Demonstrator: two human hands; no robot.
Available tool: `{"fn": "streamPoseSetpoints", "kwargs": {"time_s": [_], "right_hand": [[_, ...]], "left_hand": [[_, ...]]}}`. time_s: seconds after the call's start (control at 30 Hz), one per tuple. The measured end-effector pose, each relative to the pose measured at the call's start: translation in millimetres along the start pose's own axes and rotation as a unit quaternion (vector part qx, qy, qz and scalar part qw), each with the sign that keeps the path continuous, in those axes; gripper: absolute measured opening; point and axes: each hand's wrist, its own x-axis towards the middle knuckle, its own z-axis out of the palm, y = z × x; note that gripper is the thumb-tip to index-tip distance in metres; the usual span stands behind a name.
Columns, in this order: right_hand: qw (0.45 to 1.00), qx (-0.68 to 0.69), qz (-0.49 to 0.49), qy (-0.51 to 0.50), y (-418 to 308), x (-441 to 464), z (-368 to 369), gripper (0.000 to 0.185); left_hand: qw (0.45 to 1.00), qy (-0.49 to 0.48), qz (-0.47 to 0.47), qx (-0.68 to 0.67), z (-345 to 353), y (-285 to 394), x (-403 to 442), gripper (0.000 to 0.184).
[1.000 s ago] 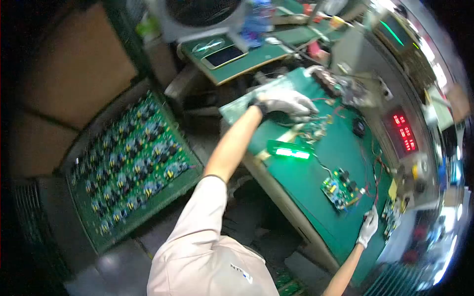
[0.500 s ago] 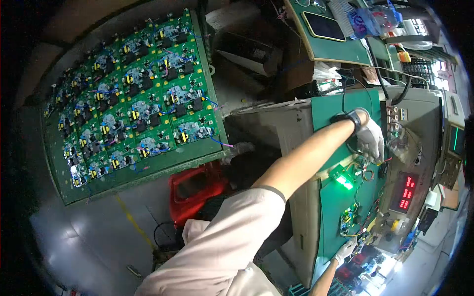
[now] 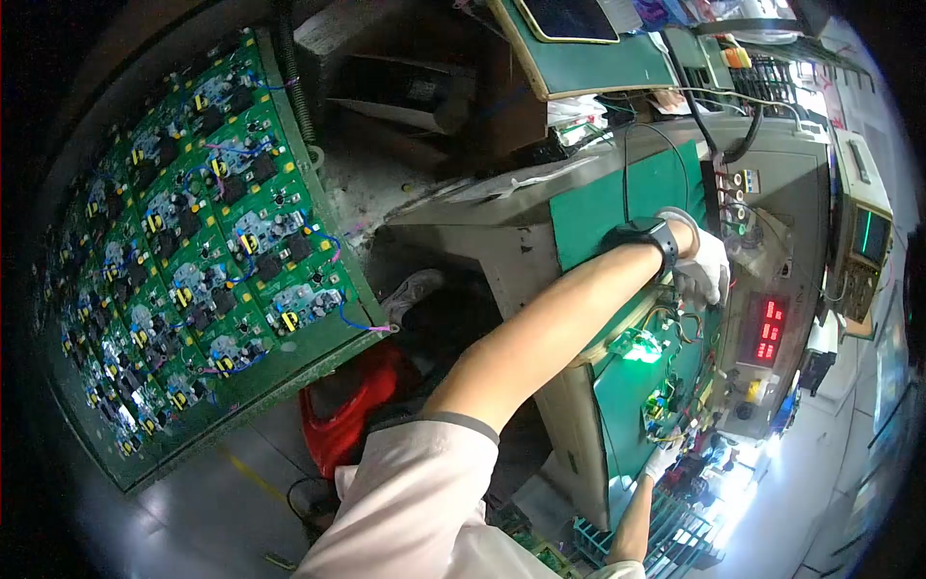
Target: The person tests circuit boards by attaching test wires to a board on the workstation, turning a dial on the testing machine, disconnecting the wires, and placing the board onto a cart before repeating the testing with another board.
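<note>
My left hand point(image 3: 704, 270), in a pale glove with a black watch point(image 3: 664, 236) at the wrist, is over the far part of the green bench mat point(image 3: 590, 217). Its fingers are bent together beside thin wires; what they hold is hidden. A small display board point(image 3: 639, 344) glows bright green below it. Farther down the mat lies a circuit board point(image 3: 656, 407) with wires. My right hand point(image 3: 661, 461), also gloved, has its fingers closed at the wires by that board's lower edge; what is between them is too small to make out.
A large tray point(image 3: 323, 217) of green circuit boards point(image 3: 275, 236) stands at left. Beyond the bench is a grey panel with a red digital readout point(image 3: 769, 330). A phone point(image 3: 569, 17) lies on a green shelf point(image 3: 603, 68) above. Something red point(image 3: 352, 405) is on the floor.
The camera view has turned and shifted, so tray and bench appear farther left than half a second ago. Both hands stay near the same places on the bench.
</note>
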Motion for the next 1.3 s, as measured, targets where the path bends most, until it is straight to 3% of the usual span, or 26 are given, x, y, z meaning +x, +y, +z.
{"fn": "streamPoseSetpoints", "kwargs": {"time_s": [0.2, 0.3, 0.5, 0.63, 0.77, 1.1, 1.17, 1.2, 1.23, 1.3], "right_hand": [[0.997, -0.081, 0.014, -0.003, -19.7, -5.0, -4.2, 0.049], [0.999, -0.035, 0.004, 0.003, -11.0, -3.7, -2.1, 0.048], [0.997, -0.078, 0.029, -0.001, -4.5, -2.5, -4.1, 0.05], [0.995, -0.102, 0.013, 0.019, 6.8, 0.2, -0.4, 0.048], [0.994, -0.084, -0.063, 0.035, 36.0, 9.7, 3.4, 0.049], [0.991, -0.133, 0.007, 0.013, 16.9, 12.1, -2.3, 0.055], [0.991, -0.129, -0.036, 0.019, 26.6, 14.1, -2.5, 0.052], [0.984, -0.145, -0.076, 0.069, 67.0, 25.4, 3.1, 0.048], [0.989, -0.131, -0.038, 0.052, 47.3, 18.4, -1.1, 0.048], [0.99, -0.07, -0.106, 0.058, 46.4, 20.2, 1.1, 0.05]], "left_hand": [[1.0, 0.01, 0.004, 0.005, 3.2, 1.1, -0.2, 0.038], [1.0, 0.025, 0.006, 0.012, 5.1, 3.1, -1.8, 0.038], [0.999, 0.021, 0.003, 0.034, 7.5, 4.8, -4.1, 0.038], [0.999, 0.022, -0.007, 0.035, 6.2, 6.4, -8.6, 0.039], [0.999, 0.0, -0.009, 0.031, 3.6, -1.2, 0.4, 0.041], [0.994, 0.006, 0.06, 0.09, 11.4, -1.5, 13.4, 0.038], [0.996, 0.009, 0.07, 0.061, 11.9, -6.7, 23.0, 0.035], [0.997, 0.001, 0.056, 0.047, 11.7, -6.9, 25.9, 0.035], [0.996, 0.003, 0.061, 0.068, 11.1, -10.9, 37.9, 0.036], [0.996, 0.004, 0.076, 0.048, 11.4, -17.9, 53.4, 0.035]]}}
